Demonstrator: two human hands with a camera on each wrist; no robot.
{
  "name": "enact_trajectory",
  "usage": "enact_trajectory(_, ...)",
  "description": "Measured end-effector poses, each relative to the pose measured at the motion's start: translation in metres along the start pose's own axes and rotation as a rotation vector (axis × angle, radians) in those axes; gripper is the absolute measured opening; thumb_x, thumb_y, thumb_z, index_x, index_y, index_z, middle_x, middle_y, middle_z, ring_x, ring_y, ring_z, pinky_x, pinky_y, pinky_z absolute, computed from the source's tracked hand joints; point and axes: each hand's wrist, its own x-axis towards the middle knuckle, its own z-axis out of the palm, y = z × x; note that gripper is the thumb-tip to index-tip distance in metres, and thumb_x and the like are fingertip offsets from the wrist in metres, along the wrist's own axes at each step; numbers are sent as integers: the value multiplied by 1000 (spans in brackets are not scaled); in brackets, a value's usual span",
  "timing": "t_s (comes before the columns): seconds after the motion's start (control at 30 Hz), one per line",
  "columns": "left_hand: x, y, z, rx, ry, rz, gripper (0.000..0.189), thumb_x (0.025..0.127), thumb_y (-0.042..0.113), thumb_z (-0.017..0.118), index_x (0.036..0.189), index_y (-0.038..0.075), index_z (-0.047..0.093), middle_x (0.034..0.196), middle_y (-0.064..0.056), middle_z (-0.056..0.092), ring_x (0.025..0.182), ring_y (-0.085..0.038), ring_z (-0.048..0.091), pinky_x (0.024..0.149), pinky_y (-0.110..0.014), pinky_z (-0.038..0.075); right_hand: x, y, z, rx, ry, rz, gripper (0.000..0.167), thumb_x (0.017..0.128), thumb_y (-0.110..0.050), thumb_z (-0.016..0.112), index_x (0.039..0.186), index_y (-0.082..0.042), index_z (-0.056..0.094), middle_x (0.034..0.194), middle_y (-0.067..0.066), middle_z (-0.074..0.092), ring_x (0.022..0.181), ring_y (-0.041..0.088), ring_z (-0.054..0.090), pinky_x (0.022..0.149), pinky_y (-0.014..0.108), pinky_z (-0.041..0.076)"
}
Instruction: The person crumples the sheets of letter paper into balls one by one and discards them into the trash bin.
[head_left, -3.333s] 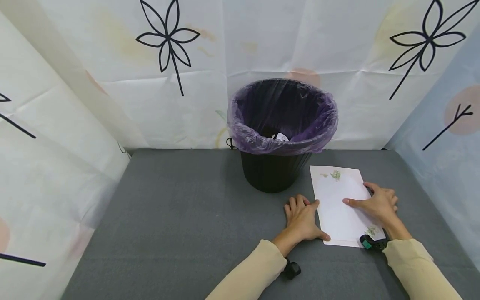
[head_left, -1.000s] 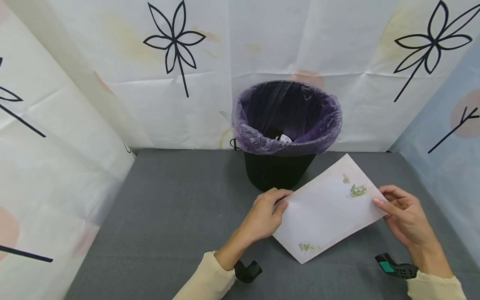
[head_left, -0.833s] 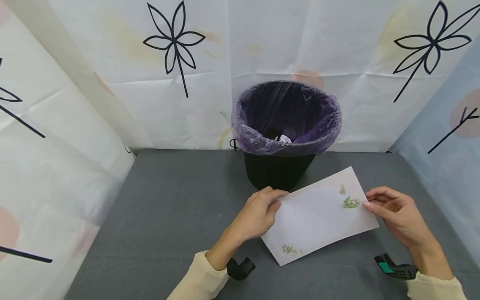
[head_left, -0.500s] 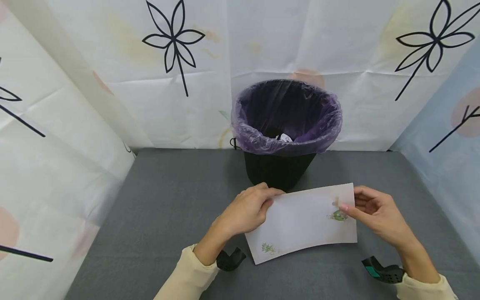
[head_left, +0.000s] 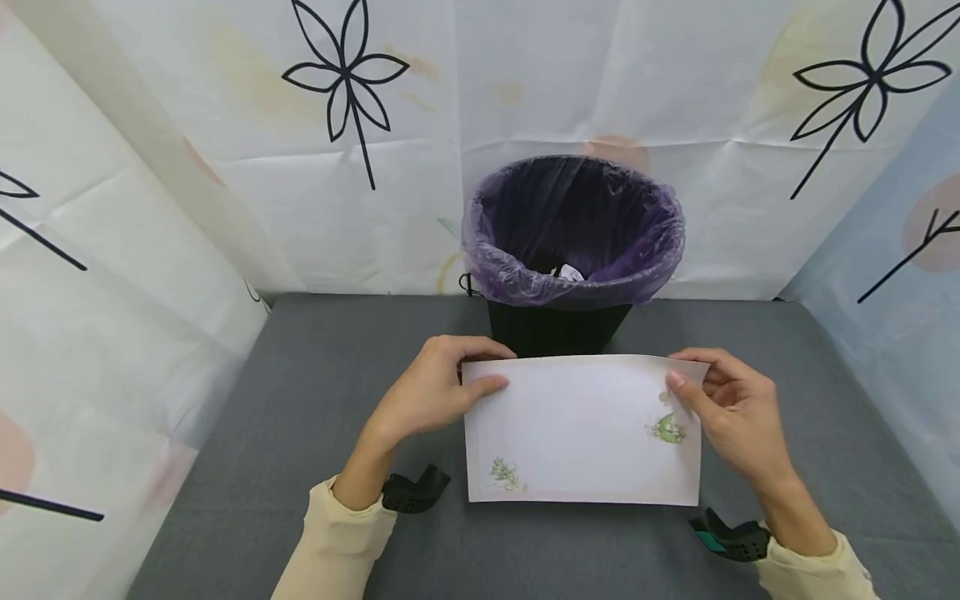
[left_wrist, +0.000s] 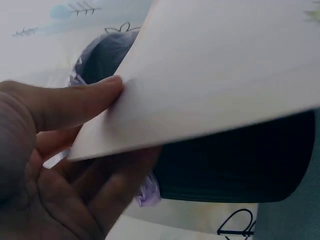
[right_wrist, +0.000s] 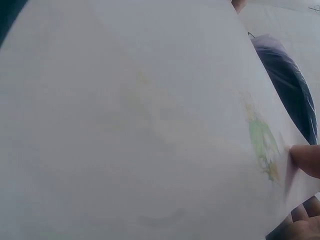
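Observation:
A white sheet of paper (head_left: 577,433) with small green plant prints at two corners is held up sideways in front of the bin. My left hand (head_left: 431,387) pinches its upper left corner, thumb in front and fingers behind. At the upper right corner my right hand (head_left: 735,408) pinches it the same way. In the left wrist view the left thumb (left_wrist: 95,97) presses on the face of the paper (left_wrist: 210,65). The right wrist view is mostly filled by the paper (right_wrist: 150,125), with the right thumb (right_wrist: 306,160) at its edge.
Behind the paper stands a black bin (head_left: 555,329) lined with a purple plastic bag (head_left: 510,279); some crumpled white paper (head_left: 570,273) lies inside. The grey table (head_left: 337,350) meets printed white cloth walls (head_left: 405,225) at the back and sides.
The paper has been lifted off the table and turned from upright to sideways. It has moved left in front of the bin, and both hands now grip its upper corners.

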Motion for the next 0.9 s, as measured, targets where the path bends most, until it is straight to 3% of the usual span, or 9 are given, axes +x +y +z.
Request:
enact_trajectory(0.13, -3, -7, -6, -114, 146, -28, 18, 90, 4, 78, 108, 6, 76, 99, -6, 74, 76, -15, 70, 60, -32, 58, 4, -1, 5, 128, 4, 0, 22, 90, 18, 64, 111, 14, 64, 78, 7, 68, 61, 9, 65, 51, 18, 50)
enact_trajectory(0.23, -4, -10, -7, -179, 236, -26, 16, 89, 3, 78, 105, 3, 76, 96, -10, 74, 76, -19, 73, 58, -34, 59, 7, -3, 9, 145, 3, 9, 24, 93, 15, 63, 117, 13, 65, 83, 6, 70, 63, 8, 65, 52, 16, 49)
enact_trajectory(0.4, -5, -16, -8, -263, 315, -28, 20, 88, 0, 78, 107, -2, 74, 95, -16, 73, 77, -24, 75, 56, -34, 59, 12, -5, 14, 171, 9, 25, 27, 97, 10, 61, 123, 9, 65, 92, 3, 73, 69, 8, 69, 56, 17, 53)
enact_trajectory(0.53, -8, -21, -10, -292, 320, -70, 31, 87, 2, 80, 116, -1, 71, 93, -17, 74, 76, -24, 74, 58, -31, 59, 16, -6, 19, 245, 21, 48, 25, 97, 10, 60, 122, 11, 65, 95, 5, 74, 75, 12, 72, 62, 21, 58)
enact_trajectory(0.67, -12, -26, -12, -298, 283, -117, 38, 88, 5, 80, 124, 1, 67, 94, -15, 75, 77, -23, 73, 63, -28, 57, 19, -5, 23, 285, 50, 84, 23, 97, 10, 60, 119, 12, 65, 94, 9, 75, 74, 14, 72, 61, 22, 58)
enact_trajectory(0.9, -16, -32, -9, -302, 218, -103, 27, 91, -3, 74, 116, -8, 66, 103, -21, 73, 88, -29, 75, 68, -30, 59, 21, -2, 26, 375, 56, 123, 25, 97, 11, 60, 122, 11, 65, 96, 9, 75, 77, 16, 73, 64, 24, 59)
